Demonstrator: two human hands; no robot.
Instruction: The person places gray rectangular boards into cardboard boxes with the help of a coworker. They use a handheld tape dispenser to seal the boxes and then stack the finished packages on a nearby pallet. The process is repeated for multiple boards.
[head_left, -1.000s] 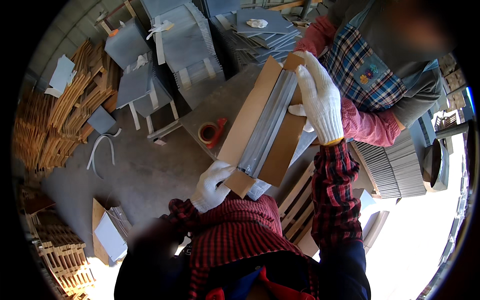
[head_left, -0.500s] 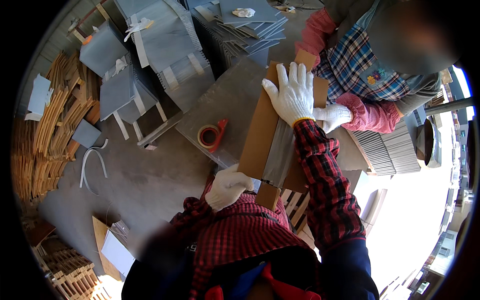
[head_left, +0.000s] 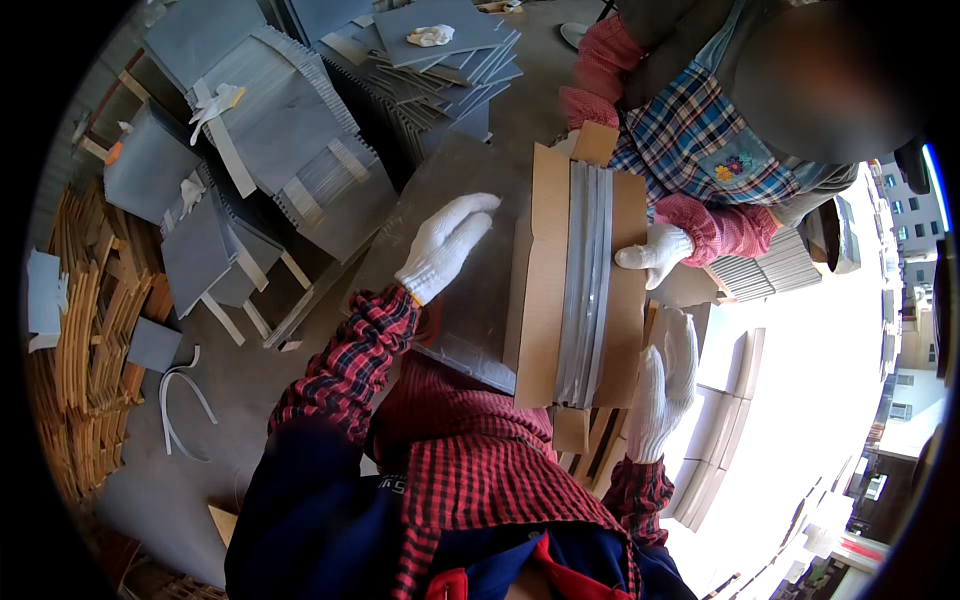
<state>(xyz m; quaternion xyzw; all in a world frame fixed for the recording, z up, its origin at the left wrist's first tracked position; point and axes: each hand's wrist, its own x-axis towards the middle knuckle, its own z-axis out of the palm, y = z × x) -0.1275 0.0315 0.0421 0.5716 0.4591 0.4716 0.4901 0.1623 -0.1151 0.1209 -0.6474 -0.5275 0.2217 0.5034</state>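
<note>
A long cardboard box (head_left: 545, 290) stands with its flaps up in front of me. Several grey panels in clear plastic (head_left: 587, 280) fill it lengthwise. My left hand (head_left: 447, 245), in a white knit glove, hovers left of the box with fingers stretched out and nothing in it. My right hand (head_left: 667, 385), gloved alike, is beside the near right corner, thumb apart from the straight fingers, also empty. Across from me a co-worker's gloved hand (head_left: 655, 255) rests at the right flap (head_left: 627, 310). A red tape dispenser (head_left: 432, 325) is mostly hidden behind my left forearm.
The box sits by a grey sheet-covered tabletop (head_left: 470, 330). Stacks of grey panels (head_left: 280, 110) stand at the far left, with wooden frames (head_left: 100, 320) piled beyond. A white strip (head_left: 175, 400) curls on the floor. Pale boxes (head_left: 730, 390) are on the right.
My right hand has left the box top and drawn back toward me on its right. My left hand has moved forward from the near corner. The flaps now stand apart, showing the wrapped panels.
</note>
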